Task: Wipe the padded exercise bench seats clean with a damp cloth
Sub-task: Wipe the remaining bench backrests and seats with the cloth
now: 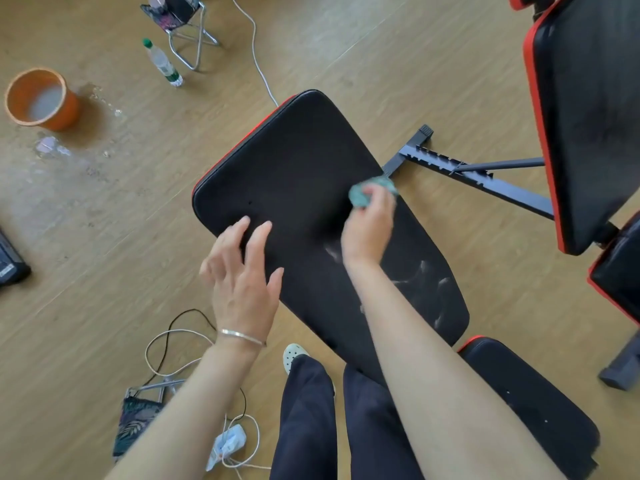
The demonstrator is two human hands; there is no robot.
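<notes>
Wood floor [104, 202]; right hand [369, 230] grips cloth [360, 195]; bottle label [167, 68] blurred.

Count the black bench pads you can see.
4. A long pad in the middle under the cloth, a seat pad at lower right, a large pad at upper right, a small pad at the right edge, cut off. More may be out of view.

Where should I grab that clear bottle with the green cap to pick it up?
Probably round the middle of the clear bottle, below the green cap, fingers wrapping from the side: it stands upright and its body is round. Come from the side of the orange bucket; the folding stool crowds the other.
</notes>
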